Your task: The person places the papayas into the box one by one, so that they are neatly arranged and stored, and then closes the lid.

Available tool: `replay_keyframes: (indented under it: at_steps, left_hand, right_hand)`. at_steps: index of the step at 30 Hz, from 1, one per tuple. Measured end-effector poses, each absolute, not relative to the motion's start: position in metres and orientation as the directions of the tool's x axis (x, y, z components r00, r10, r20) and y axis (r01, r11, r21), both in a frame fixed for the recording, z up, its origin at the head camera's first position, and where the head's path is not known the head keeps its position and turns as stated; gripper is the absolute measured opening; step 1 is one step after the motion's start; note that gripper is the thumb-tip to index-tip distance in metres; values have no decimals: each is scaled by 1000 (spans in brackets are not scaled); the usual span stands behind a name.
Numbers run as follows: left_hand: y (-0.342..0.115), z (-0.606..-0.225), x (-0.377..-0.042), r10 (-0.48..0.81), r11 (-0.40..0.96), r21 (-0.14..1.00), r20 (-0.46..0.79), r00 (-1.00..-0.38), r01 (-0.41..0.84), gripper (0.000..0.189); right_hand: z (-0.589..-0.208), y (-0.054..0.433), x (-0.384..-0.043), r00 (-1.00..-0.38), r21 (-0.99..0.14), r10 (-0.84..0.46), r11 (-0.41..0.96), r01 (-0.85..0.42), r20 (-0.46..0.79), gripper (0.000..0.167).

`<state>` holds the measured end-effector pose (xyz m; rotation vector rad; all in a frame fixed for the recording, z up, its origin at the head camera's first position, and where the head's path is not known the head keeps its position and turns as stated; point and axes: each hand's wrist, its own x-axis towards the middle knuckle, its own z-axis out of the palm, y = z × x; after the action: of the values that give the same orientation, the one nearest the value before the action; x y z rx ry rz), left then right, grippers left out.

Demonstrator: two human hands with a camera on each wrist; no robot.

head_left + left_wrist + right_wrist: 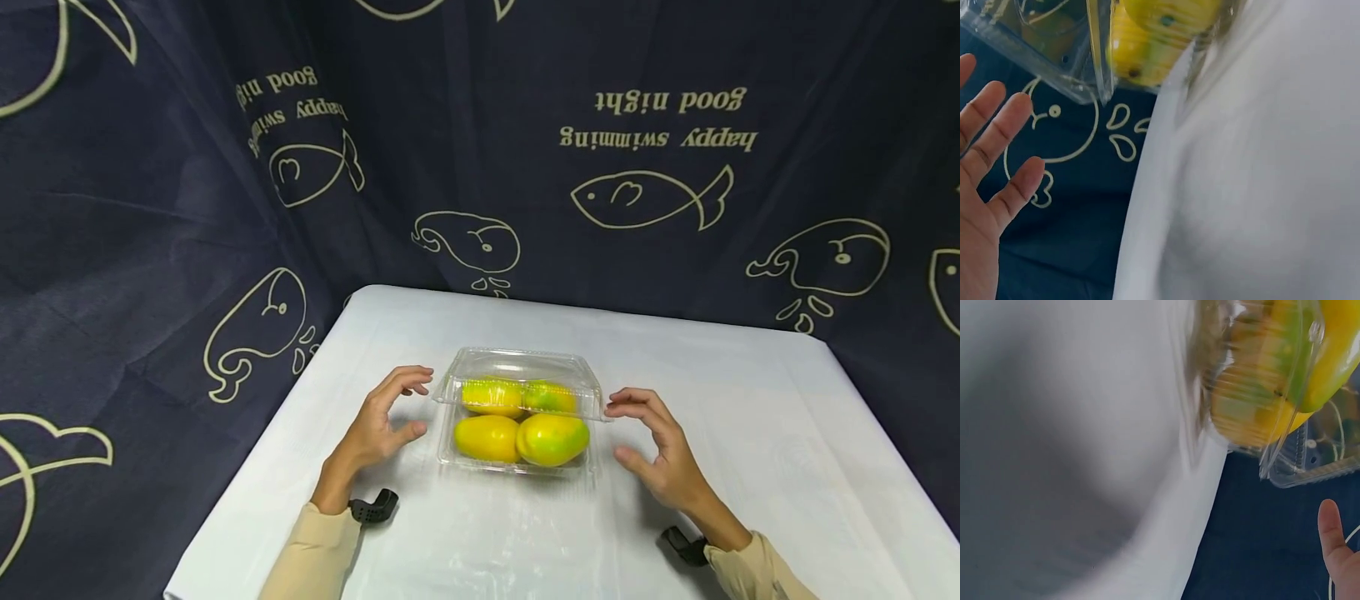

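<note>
A clear plastic clamshell box [517, 470] sits on the table with several yellow-green mangoes [486, 438] in it. Its hinged lid [517, 363] leans partway open over the back mangoes, leaving the front ones uncovered. To the left of the box is my left hand [375, 427], fingers spread and slightly bent, fingertips close to the lid's left corner. My right hand [663, 458] mirrors it on the other side, its fingertips right at the lid's right corner. Neither hand grips anything. In the left wrist view the left palm and spread fingers [997, 134] show beside the lid.
A white cloth covers the table [750, 400]. Behind it and on the left hangs a dark blue curtain [480, 167] printed with fish, whales and lettering. Black wrist-worn devices [375, 507] sit at both wrists, next to beige sleeves [311, 550].
</note>
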<state>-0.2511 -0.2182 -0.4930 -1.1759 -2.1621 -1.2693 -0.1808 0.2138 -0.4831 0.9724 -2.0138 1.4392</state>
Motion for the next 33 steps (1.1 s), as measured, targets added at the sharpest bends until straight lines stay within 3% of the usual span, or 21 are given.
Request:
replay_keyframes:
  at_steps: [7,16,19,25,33]
  left_hand:
    - [-208,-491,-245,490,231,552,645,-587,801,58]
    - [-209,-495,-240,505,264,568,607,-614,779,42]
    - [-209,-495,-237,516,288,584,573,-636,759,35]
    - [-208,-494,-229,529,360,629,471,-706,689,43]
    - [-206,-496,-226,529,389,647,426,-734,656,42]
  right_hand:
    - [-481,213,-170,-664,-624,-260,227,-747,701,39]
    - [-492,209,-154,-827,-711,-198,430,-556,527,31]
    - [-494,208,-151,-841,-715,-187,453,-532,508,29]
    - [-499,204,-150,-860,-721,-158,484,-496,486,27]
    - [-500,197,-149,-859,-741,-129,452,-496,496,19]
